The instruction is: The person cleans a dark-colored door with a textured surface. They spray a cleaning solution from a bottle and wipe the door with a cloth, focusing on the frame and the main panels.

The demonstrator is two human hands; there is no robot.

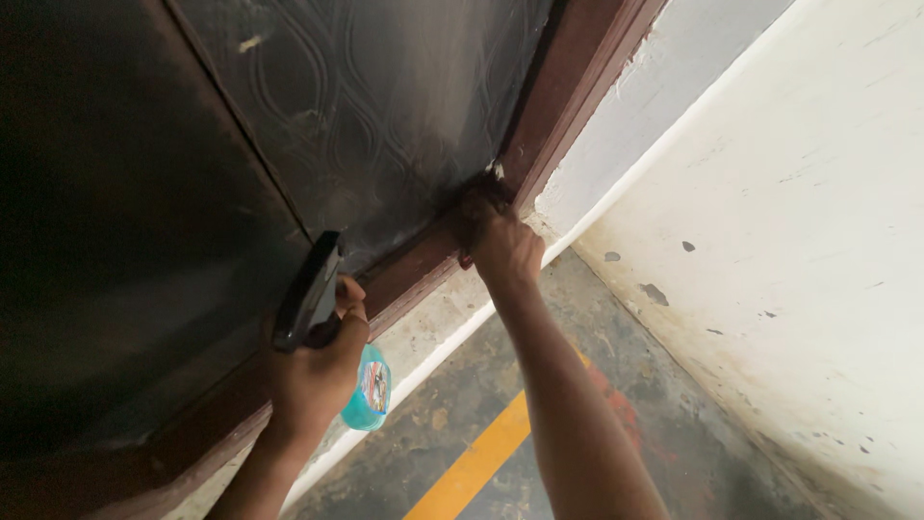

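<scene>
— Both hands are busy, then? Where do they sit?

— Left hand (313, 371) is at about seven o'clock in the view, fingers wrapped around a spray bottle (332, 332). Its black trigger head sticks up toward the dark patterned glass (375, 106), and the blue-green body hangs below the palm. Right hand (500, 246) is near the centre, clenched and pressed into the lower corner of the reddish-brown frame (423, 260), where glass meets wood. It looks bunched on something dark, maybe a cloth, but I cannot tell for sure.

— How would that bottle handle?

— Light, I'd judge; thin plastic with liquid inside, so it gives a little under a squeeze. Likely slick if wet. The neck just under the trigger is the sensible place to hold it, and that is where the fingers are.

— And around them?

— White wall (818, 193) from one to four o'clock, scuffed and chipped. Grey concrete floor (674, 424) at five o'clock, with a yellow painted stripe (476, 462) running at six. The glass is stiff and fragile, streaked with pale smears near the corner.
</scene>
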